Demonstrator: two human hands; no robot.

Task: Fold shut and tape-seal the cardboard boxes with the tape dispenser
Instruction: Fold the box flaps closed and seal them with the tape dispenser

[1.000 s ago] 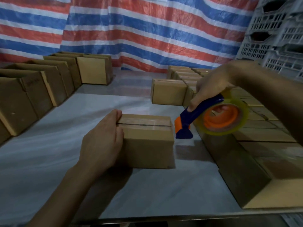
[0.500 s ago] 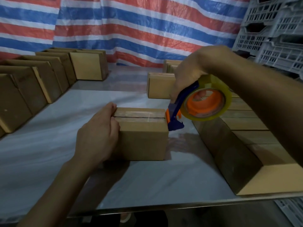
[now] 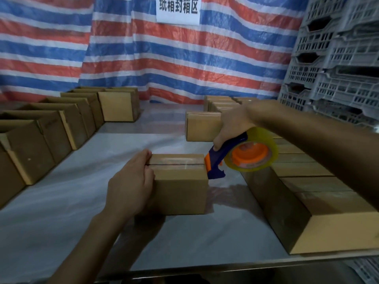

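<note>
A small cardboard box stands in the middle of the table with its top flaps folded shut and clear tape along the seam. My left hand holds its left end, fingers over the top edge. My right hand grips the blue handle of the tape dispenser, which has an orange hub and a yellowish tape roll. The dispenser's blue and orange head touches the box's top right edge.
Open boxes stand in a row along the left. Closed boxes line the right side, and one sits behind the dispenser. Grey plastic crates are stacked at the right. The table's front edge is close to me.
My right hand has brought the dispenser left and down until its head meets the box's right edge. The view has tilted upward. My left hand keeps its hold on the box.
</note>
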